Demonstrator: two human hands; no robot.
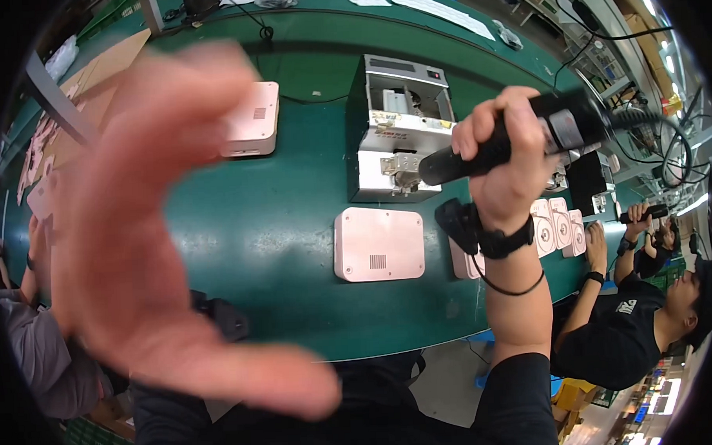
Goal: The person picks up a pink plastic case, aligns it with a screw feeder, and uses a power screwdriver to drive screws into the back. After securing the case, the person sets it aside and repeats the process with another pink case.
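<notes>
Large and blurred, my left hand [125, 230] is lifted close to the camera, thumb and fingers spread in a wide curve with nothing between them. My right hand [506, 150] is wrapped around a black electric screwdriver [568, 117], tilted with its dark nose pointing left and slightly down. A black strap with a small device circles my right wrist. Below and left of that hand, a pink rectangular housing [382, 245] lies flat on the green table, its slotted grille and corner holes facing up. Behind it stands a grey screw feeder [403, 103], partly covered by the screwdriver's nose.
Another pink housing [257, 124] sits behind my left fingers. More pink housings [560, 225] line the table's right side, beside a co-worker in black [626, 323] holding a similar black tool. A person in grey [51, 351] is at the left. Cables hang at the upper right.
</notes>
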